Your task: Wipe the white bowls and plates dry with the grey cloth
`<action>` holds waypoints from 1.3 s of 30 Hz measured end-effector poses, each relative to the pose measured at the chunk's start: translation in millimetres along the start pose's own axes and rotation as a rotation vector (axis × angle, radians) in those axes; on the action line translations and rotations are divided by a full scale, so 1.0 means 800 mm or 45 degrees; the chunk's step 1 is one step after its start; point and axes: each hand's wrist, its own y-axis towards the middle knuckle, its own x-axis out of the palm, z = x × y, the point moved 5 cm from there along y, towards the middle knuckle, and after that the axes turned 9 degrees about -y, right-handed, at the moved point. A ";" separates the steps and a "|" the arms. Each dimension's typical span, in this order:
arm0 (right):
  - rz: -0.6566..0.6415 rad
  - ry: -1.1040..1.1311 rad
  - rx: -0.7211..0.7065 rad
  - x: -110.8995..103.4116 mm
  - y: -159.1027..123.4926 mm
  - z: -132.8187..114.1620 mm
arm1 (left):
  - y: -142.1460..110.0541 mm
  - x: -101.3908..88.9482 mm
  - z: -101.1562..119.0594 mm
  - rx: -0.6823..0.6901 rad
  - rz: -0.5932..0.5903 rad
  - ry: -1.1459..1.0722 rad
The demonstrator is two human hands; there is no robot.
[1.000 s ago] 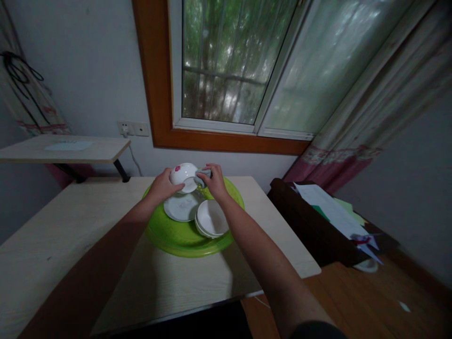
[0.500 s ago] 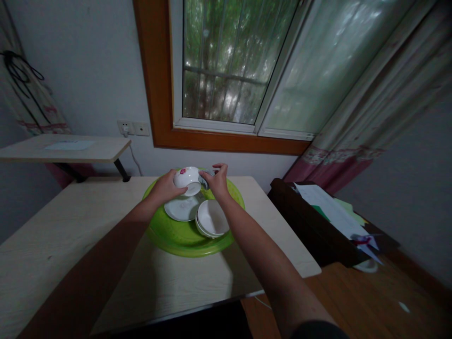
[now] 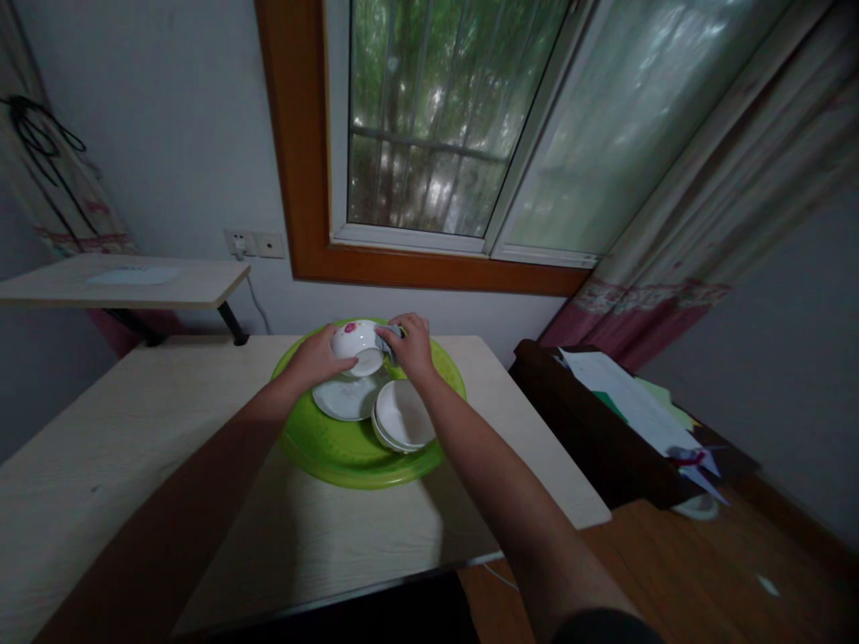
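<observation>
Tilted on its side, a white bowl with a red flower (image 3: 359, 344) is held above the green basin (image 3: 328, 452). My left hand (image 3: 315, 358) grips its left side, the thumb near the foot. My right hand (image 3: 411, 344) is closed on a grey cloth (image 3: 390, 342), pressed to the bowl's right side. Beneath the bowl a white plate (image 3: 345, 401) lies in the basin. Stacked white bowls (image 3: 404, 416) rest at the basin's right, close to my right forearm.
The basin stands on a pale wooden table (image 3: 221, 501). At the left is a raised shelf (image 3: 194, 284) on black legs. Behind the table are a wall and a window (image 3: 436, 134). A dark cabinet with papers (image 3: 624, 394) stands to the right.
The fingers of my right hand, raised and spread before, have curled in around the grey cloth. My left hand and the bowl have stayed almost in place.
</observation>
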 end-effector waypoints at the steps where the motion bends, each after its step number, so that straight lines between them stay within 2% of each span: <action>1: 0.028 -0.026 -0.028 -0.003 0.000 -0.003 | 0.000 0.000 0.000 -0.006 0.000 0.000; 3: 0.045 -0.027 -0.051 -0.005 -0.001 -0.006 | -0.001 0.000 0.000 -0.009 0.002 -0.001; 7: -0.070 0.163 0.032 0.004 -0.004 -0.004 | -0.001 0.000 0.002 0.009 -0.003 0.009; 9: -0.055 0.235 0.126 0.006 -0.005 0.001 | -0.002 0.001 0.002 0.015 -0.006 0.026; 11: -0.007 0.237 0.142 0.004 -0.006 0.002 | -0.002 0.001 0.002 0.032 -0.001 0.034; 15: 0.001 0.157 -0.025 -0.001 -0.004 -0.008 | -0.003 0.000 0.005 0.061 0.007 0.025; 23: -0.113 0.180 -0.081 0.003 -0.005 -0.013 | -0.002 -0.004 0.005 -0.023 0.019 0.063; 27: -0.167 0.181 -0.197 0.007 -0.007 -0.015 | -0.001 -0.004 0.001 -0.035 0.033 0.093; 34: -0.311 0.076 -0.535 0.009 -0.019 -0.052 | -0.002 -0.003 0.002 -0.027 0.031 0.151; 37: -0.401 -0.016 -0.604 0.012 -0.025 -0.065 | -0.002 -0.003 0.004 -0.037 0.017 0.166; 39: -0.405 -0.060 -0.604 0.013 -0.027 -0.068 | -0.002 -0.004 0.004 -0.040 0.016 0.177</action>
